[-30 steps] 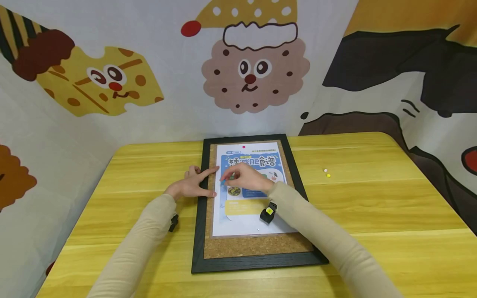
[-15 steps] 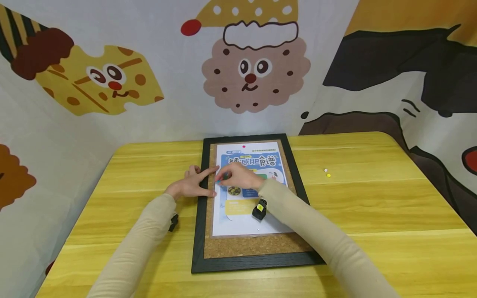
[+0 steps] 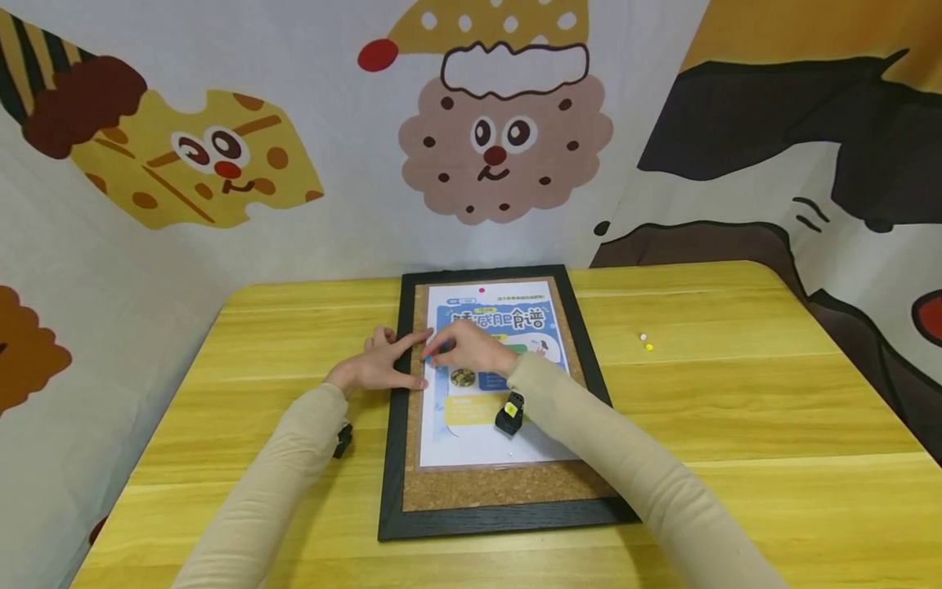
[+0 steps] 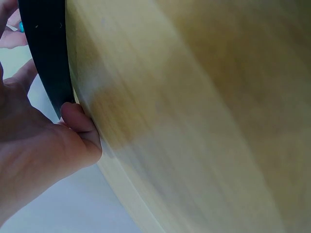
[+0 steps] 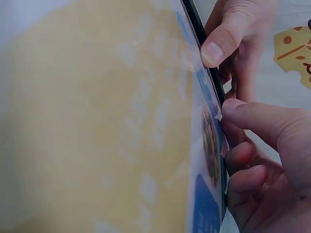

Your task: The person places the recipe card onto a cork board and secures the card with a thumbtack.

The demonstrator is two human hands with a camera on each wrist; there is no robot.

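Note:
A printed sheet with a blue heading [image 3: 464,448] lies on a black-framed corkboard [image 3: 508,489]. My right hand [image 3: 474,348] pinches a small blue push pin [image 3: 429,359] between thumb and forefinger at the sheet's left edge. The pin's tip is hidden. On the left side, my left hand [image 3: 375,366] reaches over the frame, thumb and forefinger spread and touching the sheet's left margin above and below the pin. In the left wrist view, the other fingers of the left hand [image 4: 43,138] bend at the frame's outer side. A red pin [image 3: 482,290] sits at the sheet's top.
To the right of the board, a white pin [image 3: 643,337] and a yellow pin [image 3: 649,348] lie on the wooden table [image 3: 736,393]. Behind the table hangs a cloth [image 3: 353,237] with cartoon figures. A black camera [image 3: 509,415] is strapped to the right wrist.
My right hand has moved slightly left with the blue push pin, to the sheet's left edge, and has hardly moved in the last half second. My left hand has stayed in place.

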